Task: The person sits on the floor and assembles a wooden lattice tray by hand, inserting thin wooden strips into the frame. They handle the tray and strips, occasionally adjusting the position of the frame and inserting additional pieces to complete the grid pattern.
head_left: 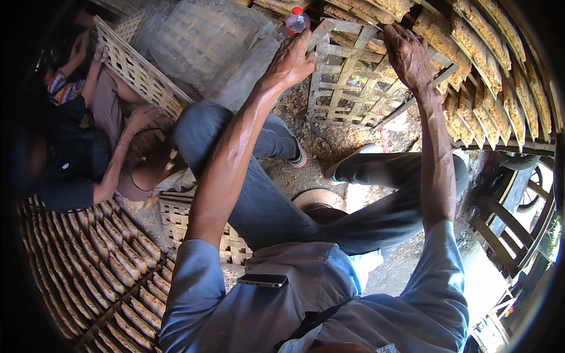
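Overhead, the left hand (292, 59) was closed around the upper left corner of an empty bamboo lattice rack (353, 82), its fingers curled over the corner slat. The right hand (407, 54) gripped the same rack along its top edge, further to the right, with the fingers hooked over the frame and the thumb lying along the front. Both arms were stretched out well ahead of the body, and the rack stood tilted on edge between them, its lower side resting near the dirt ground (329, 144) beyond the person's feet.

Just beside the left hand's fingertips, a clear plastic bottle with a red cap (296, 20) stood at the rack's top corner; whether it touched the hand could not be told. Behind and to the right of the rack, a stack of long trays loaded with rows of pale golden pieces (488, 65) fanned along the edge of the view. The person's legs, in grey trousers (265, 194), were spread apart, with a round wooden stool top (318, 199) showing between them.

On the left, another person (88, 141) sat low, holding a second lattice rack (138, 67) up at an angle. More trays filled with the same rows of pieces (100, 276) lay at the lower left.
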Demonstrator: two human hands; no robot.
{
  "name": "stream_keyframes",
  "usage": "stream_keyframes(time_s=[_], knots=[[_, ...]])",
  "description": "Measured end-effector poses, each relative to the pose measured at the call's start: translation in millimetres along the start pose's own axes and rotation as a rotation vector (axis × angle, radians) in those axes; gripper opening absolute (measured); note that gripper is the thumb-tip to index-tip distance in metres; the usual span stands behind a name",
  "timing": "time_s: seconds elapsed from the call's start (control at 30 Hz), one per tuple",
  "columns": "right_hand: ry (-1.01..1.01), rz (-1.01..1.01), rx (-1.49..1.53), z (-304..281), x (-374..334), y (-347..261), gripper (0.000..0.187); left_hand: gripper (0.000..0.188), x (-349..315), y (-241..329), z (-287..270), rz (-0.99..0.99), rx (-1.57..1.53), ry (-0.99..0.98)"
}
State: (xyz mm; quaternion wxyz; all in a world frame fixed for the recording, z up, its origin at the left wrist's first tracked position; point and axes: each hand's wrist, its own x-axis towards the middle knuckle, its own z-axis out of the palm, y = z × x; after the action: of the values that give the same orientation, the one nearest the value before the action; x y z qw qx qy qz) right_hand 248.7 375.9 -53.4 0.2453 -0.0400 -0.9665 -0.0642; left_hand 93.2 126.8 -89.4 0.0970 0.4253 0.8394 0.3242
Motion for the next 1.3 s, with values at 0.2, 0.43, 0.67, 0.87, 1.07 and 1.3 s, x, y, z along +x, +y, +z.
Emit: stream_keyframes(time_s=[0.2,0.43,0.67,0.87,1.07,1.3], knots=[[-0.011,-0.012,0.178,-18,-10,0,0.021,0.035,-1,-19,13,0.025,-0.007,-0.014],[-0.097,0.424,0.265,-73,-51,52,0.035,0.032,11,38,-1,0.141,-0.226,-0.134],[0.367,0.766,0.341,-131,-70,93,0.050,0.042,12,18,-24,0.091,-0.173,-0.099],[0.612,0.802,0.387,-145,-87,116,0.044,0.051,-4,1,-51,-0.033,0.121,-0.114],[0.740,0.828,0.339,-134,-118,170,0.044,0.040,-7,-14,-70,-0.150,-0.185,-0.084],[0.803,0.917,0.465,-128,-155,209,0.036,0.018,-22,4,-89,-0.117,-0.847,-0.106]])
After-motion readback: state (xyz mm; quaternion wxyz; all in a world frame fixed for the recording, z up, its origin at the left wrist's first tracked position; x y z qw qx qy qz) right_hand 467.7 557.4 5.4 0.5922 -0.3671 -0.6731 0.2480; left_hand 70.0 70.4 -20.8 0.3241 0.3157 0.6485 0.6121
